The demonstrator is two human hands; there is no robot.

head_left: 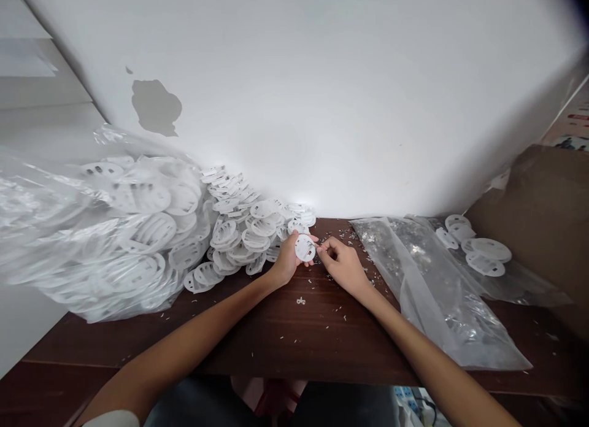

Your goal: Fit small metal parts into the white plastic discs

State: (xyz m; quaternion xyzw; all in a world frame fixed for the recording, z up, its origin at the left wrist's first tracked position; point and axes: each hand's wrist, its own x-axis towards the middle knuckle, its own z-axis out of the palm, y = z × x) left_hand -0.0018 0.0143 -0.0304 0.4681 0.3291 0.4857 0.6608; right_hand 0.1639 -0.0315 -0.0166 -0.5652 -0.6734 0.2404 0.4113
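Observation:
A round white plastic disc [304, 248] with small slots is held up over the table. My left hand [286, 260] grips it from the left and below, fingertips showing past its right edge. My right hand [345, 267] is closed in a pinch at the disc's right side. Whatever sits between thumb and forefinger is too small to name. Just behind the left hand rises a pile of similar white discs [255, 227]. One small metal piece [300, 300] lies on the table below the hands.
At left, a large clear plastic bag [133, 255] bulges with white discs. To the right, a clear bag [442, 292] of small metal parts lies flat, with several discs [490, 249] beyond it. Tiny bits dot the dark wooden table [267, 353]. A white wall [322, 108] stands behind.

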